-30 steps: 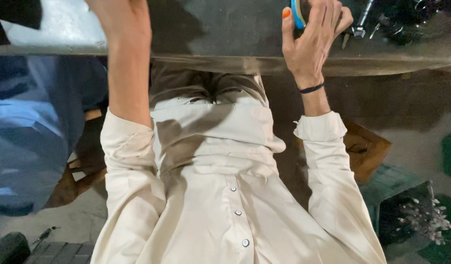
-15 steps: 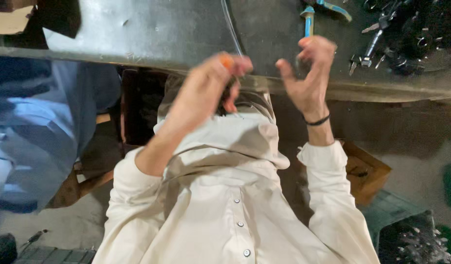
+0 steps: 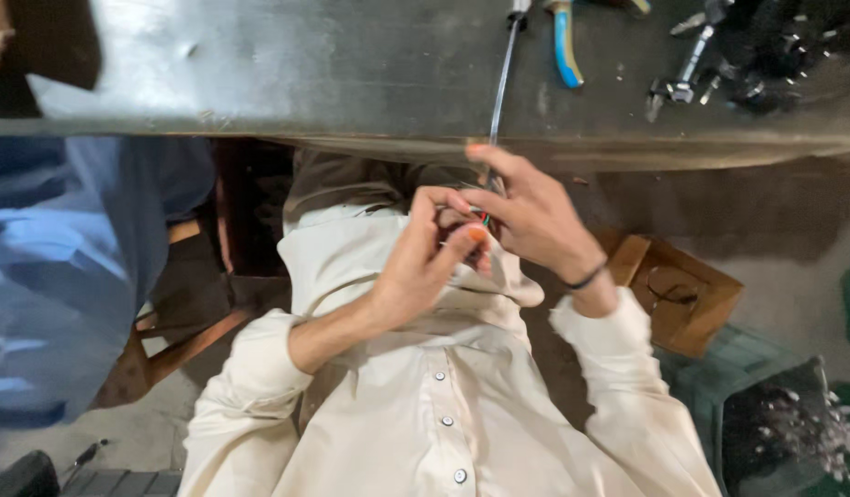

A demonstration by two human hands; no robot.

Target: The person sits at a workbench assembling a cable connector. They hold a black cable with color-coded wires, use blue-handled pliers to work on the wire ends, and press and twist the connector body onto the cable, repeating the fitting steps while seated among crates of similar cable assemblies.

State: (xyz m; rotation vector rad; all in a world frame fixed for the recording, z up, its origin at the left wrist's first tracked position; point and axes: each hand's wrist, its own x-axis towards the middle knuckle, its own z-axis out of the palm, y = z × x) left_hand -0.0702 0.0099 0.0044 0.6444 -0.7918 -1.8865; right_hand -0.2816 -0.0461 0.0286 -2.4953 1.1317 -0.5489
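Midway, seemingly: left hand (image 3: 416, 276) and right hand (image 3: 535, 216) meet just below worktop (image 3: 259, 74) near edge, fingers pinched shut on thin red-green wires (image 3: 483, 221); pliers (image 3: 565, 46) lie untouched on worktop.

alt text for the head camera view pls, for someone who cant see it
Both hands, left hand and right hand, pinch thin coloured wires above a cream shirt. A grey cable runs to a metal table with blue-handled pliers.
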